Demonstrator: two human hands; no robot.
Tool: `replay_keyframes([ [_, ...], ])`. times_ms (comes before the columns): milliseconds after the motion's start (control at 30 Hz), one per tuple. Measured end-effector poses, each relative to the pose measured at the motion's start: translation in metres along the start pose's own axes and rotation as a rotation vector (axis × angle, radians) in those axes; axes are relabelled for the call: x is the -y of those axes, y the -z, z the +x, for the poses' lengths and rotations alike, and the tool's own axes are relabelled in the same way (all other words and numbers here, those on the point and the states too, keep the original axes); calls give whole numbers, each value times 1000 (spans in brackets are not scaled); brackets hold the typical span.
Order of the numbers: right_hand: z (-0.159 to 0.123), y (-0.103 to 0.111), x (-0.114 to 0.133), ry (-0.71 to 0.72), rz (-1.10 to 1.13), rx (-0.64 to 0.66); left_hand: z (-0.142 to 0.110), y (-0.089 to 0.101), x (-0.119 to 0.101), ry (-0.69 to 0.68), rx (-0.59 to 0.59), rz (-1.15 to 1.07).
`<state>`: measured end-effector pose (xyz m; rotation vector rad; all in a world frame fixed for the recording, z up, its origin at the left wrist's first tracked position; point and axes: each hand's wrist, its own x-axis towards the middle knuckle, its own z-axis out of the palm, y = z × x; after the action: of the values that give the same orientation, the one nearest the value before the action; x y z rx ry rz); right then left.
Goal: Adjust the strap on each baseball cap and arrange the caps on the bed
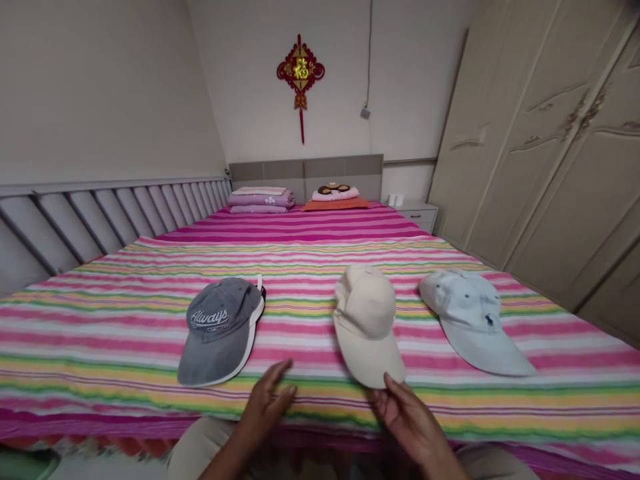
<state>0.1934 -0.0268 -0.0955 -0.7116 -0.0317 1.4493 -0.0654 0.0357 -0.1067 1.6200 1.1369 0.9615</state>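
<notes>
Three caps are spread across a striped bed. My right hand (pixel 405 417) pinches the brim of the beige cap (pixel 367 313) in the middle, thumb on top and fingers curled below. That cap's brim points toward me. My left hand (pixel 267 403) hovers near the bed's front edge, thumb and fingers apart, with nothing in it. Left of it lies a grey cap (pixel 220 327) with white "Always" lettering and a white-edged brim. On the right is a pale blue-white cap (pixel 475 320) with a small dark emblem, its brim angled to the lower right.
The striped bedspread (pixel 300 327) reaches back to folded purple bedding (pixel 263 200) and a pink pillow (pixel 335 193) by the headboard (pixel 345 170). A radiator (pixel 125 220) runs along the left wall. At the right stand a wardrobe (pixel 540 153) and a small nightstand (pixel 419 217).
</notes>
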Motion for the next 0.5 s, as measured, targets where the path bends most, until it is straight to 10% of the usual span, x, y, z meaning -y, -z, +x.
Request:
replay_keyframes([
  [100,-13,12,-23,-43,-61,156,10,-27,-26,225,203,-712],
  [233,-21,36,-40,-122,-257,262,30,-23,-57,156,270,-1232],
  [500,-17,66,-43,-76,-744,266,6,-11,-77,127,384,-1220],
])
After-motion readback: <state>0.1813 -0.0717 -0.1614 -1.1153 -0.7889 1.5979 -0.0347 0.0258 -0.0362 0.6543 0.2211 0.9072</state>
